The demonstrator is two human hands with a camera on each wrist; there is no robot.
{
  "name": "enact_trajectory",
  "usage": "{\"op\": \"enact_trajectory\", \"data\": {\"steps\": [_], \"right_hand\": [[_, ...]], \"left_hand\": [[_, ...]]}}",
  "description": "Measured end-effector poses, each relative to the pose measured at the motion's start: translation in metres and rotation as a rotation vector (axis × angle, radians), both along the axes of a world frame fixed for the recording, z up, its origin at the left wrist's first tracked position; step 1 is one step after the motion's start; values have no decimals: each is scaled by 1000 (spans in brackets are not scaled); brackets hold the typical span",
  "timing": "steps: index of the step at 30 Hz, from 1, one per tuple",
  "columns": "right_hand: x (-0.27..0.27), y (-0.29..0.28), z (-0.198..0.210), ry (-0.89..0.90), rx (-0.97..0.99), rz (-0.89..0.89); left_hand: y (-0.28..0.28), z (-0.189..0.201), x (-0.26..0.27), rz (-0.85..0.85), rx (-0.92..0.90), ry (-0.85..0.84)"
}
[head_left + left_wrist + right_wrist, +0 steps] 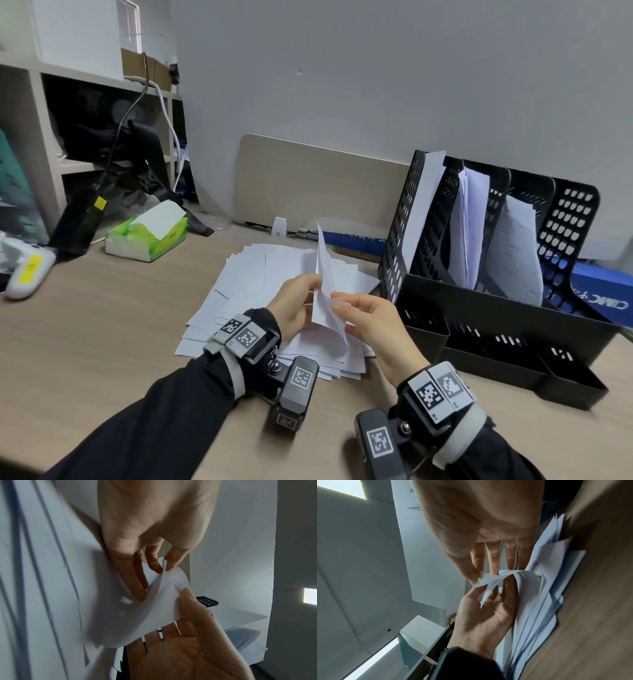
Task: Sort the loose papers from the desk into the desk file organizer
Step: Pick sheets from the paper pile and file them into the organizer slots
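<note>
At nine o'clock on the desk lies a white handheld device with a yellow label, and just past it toward ten o'clock sits a green tissue pack with a white sheet sticking out. Behind these, at ten to eleven o'clock, a shelf unit holds dark gear and trailing cables.

Dead centre, a loose pile of white papers spreads over the desk. Above the near edge of that pile the left hand pinches a single curled sheet between thumb and fingers, its upper corner pointing up toward twelve o'clock. The right hand pinches the same sheet from the other side, thumb on top and fingers underneath, so both hands meet on it, nearly touching. The left wrist view shows the sheet buckled between them; the right wrist view shows its edge caught at the fingertips.

At two to three o'clock stands the black file organizer, well apart from the hands. Its left three slots already hold upright papers. A blue box lies behind it at three o'clock.
</note>
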State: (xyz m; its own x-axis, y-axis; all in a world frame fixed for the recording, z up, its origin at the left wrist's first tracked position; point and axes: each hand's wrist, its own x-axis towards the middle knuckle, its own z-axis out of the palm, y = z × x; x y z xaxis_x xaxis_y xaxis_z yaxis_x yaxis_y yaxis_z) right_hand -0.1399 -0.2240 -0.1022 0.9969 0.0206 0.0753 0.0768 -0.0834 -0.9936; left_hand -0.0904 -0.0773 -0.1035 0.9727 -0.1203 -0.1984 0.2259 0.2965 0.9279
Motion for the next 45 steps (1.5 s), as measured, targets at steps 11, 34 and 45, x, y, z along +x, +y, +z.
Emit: {"op": "enact_trajectory", "data": {"steps": [11, 34, 45], "right_hand": [[-1, 0, 4, -114, -30, -104], [-5, -3, 14, -140, -113, 49], [-2, -2, 9, 9, -34, -18]], "left_hand": [[-1, 1, 1, 77, -7, 9], [0, 7, -6, 42, 19, -130], [-2, 12, -11, -147, -92, -232]]}}
